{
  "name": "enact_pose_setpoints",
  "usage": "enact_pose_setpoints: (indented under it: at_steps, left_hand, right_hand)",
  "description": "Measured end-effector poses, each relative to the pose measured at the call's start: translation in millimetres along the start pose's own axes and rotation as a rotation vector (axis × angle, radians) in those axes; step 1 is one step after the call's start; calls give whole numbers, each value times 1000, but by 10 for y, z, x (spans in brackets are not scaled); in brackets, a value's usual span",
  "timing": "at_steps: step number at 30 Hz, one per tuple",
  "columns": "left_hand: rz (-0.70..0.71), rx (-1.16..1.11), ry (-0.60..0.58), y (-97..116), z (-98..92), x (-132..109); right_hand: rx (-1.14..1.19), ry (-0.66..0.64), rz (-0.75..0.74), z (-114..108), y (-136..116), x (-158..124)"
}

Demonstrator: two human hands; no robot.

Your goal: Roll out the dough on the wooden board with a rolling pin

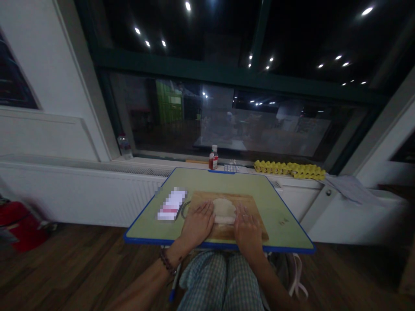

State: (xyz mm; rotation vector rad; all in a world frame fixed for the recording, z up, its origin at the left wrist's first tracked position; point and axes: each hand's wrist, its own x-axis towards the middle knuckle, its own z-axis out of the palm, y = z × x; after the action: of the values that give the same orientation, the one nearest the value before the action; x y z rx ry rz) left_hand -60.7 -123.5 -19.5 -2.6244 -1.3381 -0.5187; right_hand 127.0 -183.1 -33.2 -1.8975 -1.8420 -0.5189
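A pale piece of dough [224, 207] lies flat on a wooden board [256, 216], its near edge folded into a thicker roll. My left hand [200, 221] rests on the dough's left side, fingers stretched forward and pressing down. On the opposite side, my right hand [247, 222], with a ring on one finger, lies over the dough's right edge in the same way. Both thumbs are near the rolled edge, and what lies under the palms is hidden.
The board sits on a small green table [194, 181] with a blue rim. A blurred-out phone [172, 204] lies left of the board. On the windowsill are a red-labelled bottle [213, 157], a clear bottle [125, 147] and a yellow egg tray [288, 169]. A fire extinguisher [24, 224] stands far left.
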Motion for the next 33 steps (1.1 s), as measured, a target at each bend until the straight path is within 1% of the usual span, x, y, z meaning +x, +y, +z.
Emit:
enact_pose_setpoints:
  at_steps: [2,4,9,11,13,15,18,20,21,22,23,25,27,29,31,33]
  left_hand:
    - [17,-6,-7,-16,-6,14]
    - [20,-15,-17,-49,-7,100]
    - [-60,23,-30,-109,29,442]
    - [-86,50,-25,-109,49,502]
    - [-83,61,-4,-100,64,476]
    - [-59,47,11,-86,69,383]
    - [-41,-3,10,-54,54,210]
    - [-46,-38,1,-33,27,128]
    - [-49,-52,-8,-26,6,104]
    - [-55,-64,-19,-24,-20,92]
    - [-61,-74,-30,-29,-53,91]
    - [-78,-88,-44,-61,-132,119]
    - [-103,-97,-35,-118,-209,182]
    - [-136,-101,-6,-180,-251,265]
    - [-162,-117,3,-232,-235,347]
    - [-186,-149,-18,-268,-170,402]
  right_hand:
    - [-5,27,-7,23,7,-13]
    - [-18,37,-12,68,34,44]
    - [-51,-35,-31,185,113,344]
    - [-56,-32,-36,212,115,388]
    - [-46,4,-26,224,96,342]
    - [-29,35,-17,212,74,239]
    - [-3,28,-29,140,106,117]
    - [28,13,-51,75,196,128]
    - [56,17,-68,49,257,161]
    - [87,43,-34,33,324,205]
    - [116,80,42,31,392,252]
    - [231,94,109,79,514,331]
    - [425,68,159,191,603,368]
    - [632,44,240,333,651,368]
    - [792,88,311,460,660,361]
    - [905,165,365,537,631,372]
